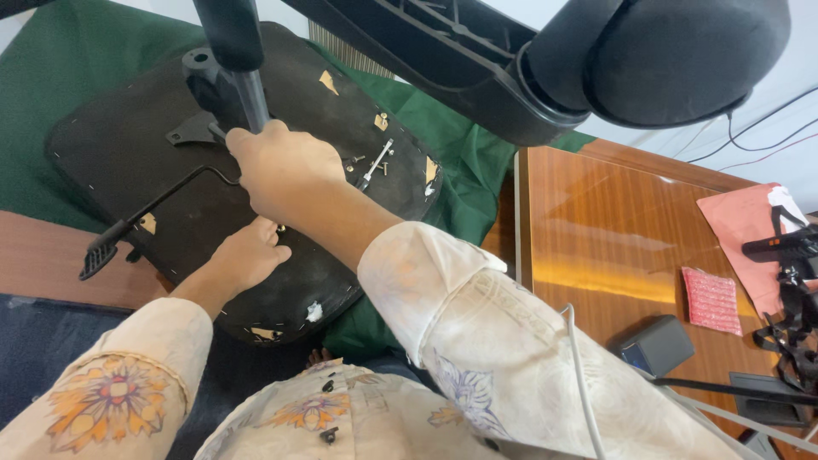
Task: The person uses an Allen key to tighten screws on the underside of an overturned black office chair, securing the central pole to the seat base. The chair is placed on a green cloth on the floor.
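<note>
Two hands are seen over an upturned seat (111, 162), which lies underside up on a green cloth (68, 60) spread across a wooden table (596, 221). The right hand (281, 170) is reached forward from a pale printed sleeve, forearm running up and to the left, knuckles raised and the back of the hand turned to the camera. Its fingers are curled shut, seemingly round something at the foot of the gas post (243, 68), but what is gripped is hidden beneath the hand and cannot be told. The post rises from the black mechanism plate (200, 102) near the seat's middle.

The left hand (247, 255) is laid lower, on the near part of the seat, wrist bent and fingers folded inward beside a small brass-coloured bolt (280, 227). Whether the bolt is pinched or merely touched cannot be told. The two hands are set close together, the right one above and ahead of the left.

A thin black lever (153, 209) is bent across the seat to a ribbed paddle at its left edge. Just right of the right hand, a silver tool (375, 164) and several loose screws are lying on the seat. An armrest (596, 60) of black plastic and padding is hung over the top of the view. On the table, to the right, a red cloth piece (710, 300) and a grey box (656, 345) are placed well apart from the seat.
</note>
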